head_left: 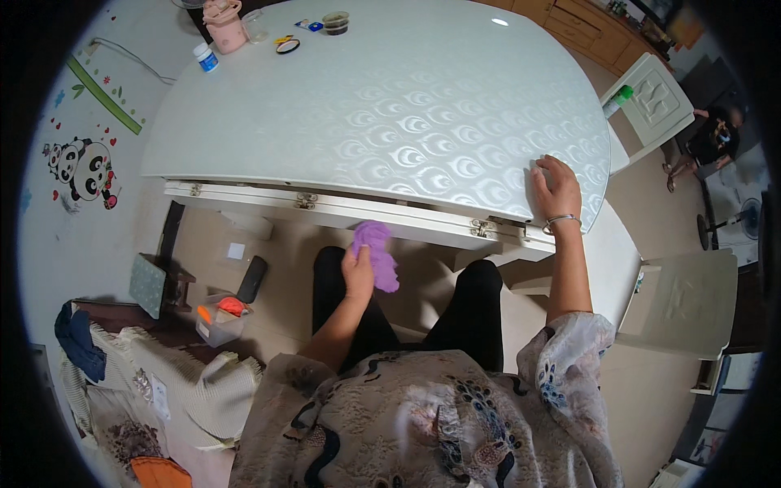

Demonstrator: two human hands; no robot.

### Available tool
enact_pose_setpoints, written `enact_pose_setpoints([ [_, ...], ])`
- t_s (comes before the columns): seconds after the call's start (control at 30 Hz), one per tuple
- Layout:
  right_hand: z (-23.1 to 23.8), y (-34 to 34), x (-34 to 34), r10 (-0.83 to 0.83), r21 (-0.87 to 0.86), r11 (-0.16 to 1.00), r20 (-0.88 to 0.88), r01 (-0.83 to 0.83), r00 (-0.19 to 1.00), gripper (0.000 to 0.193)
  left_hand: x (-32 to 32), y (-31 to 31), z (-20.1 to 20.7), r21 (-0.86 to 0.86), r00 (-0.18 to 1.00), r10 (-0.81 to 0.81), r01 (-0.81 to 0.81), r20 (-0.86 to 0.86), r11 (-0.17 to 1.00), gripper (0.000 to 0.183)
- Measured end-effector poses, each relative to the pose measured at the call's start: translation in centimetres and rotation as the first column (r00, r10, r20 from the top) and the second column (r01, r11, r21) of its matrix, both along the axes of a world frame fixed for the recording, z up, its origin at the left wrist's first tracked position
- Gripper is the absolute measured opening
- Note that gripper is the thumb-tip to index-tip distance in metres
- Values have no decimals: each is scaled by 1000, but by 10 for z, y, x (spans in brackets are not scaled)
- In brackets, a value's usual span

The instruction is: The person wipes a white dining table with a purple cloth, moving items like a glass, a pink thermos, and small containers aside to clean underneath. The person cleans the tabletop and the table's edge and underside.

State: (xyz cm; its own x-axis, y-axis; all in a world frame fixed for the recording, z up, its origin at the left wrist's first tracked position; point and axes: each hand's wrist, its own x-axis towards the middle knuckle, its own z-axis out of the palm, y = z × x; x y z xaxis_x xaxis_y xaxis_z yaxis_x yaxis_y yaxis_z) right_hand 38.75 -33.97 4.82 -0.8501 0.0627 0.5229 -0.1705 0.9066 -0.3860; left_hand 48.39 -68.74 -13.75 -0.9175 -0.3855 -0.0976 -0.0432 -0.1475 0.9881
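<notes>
A crumpled purple cloth [379, 259] is gripped in my left hand [358, 275], just in front of the table's white lower edge and above my knees. My right hand [557, 191] rests on the right end of the glossy white table [325, 114], which has a raised feather-like pattern. Its fingers are loosely bent and stretched out on the surface, with nothing seen in them; a bracelet circles that wrist. Metal hinges [306, 201] show along the white rail [399, 215] under the tabletop.
On the table's far left stand a pink jug [225, 28], a white-and-blue bottle [205, 58] and a small dark-filled bowl [335, 23]. White chairs [651, 102] stand at the right, with a person [716, 138] beyond. A sofa with a cream cover [195, 390] and a plastic bin [221, 329] are lower left.
</notes>
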Motion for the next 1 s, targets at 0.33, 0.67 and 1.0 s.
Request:
enact_pose_setpoints([
  [0.33, -3, 23, -4, 129, -648, 754, -15, -108, 992, 25, -36, -61, 42, -917, 967, -59, -214, -247, 336, 48],
  [0.67, 1, 42, 46, 90, -15, 996, 27, -90, 996, 27, -26, 98, 89, -977, 819, -574, 121, -1, 175, 48],
  [1.0, 6, 30, 52, 65, -151, 986, -55, -73, 996, 26, -38, -29, 72, -946, 908, -400, 16, -121, 323, 45],
])
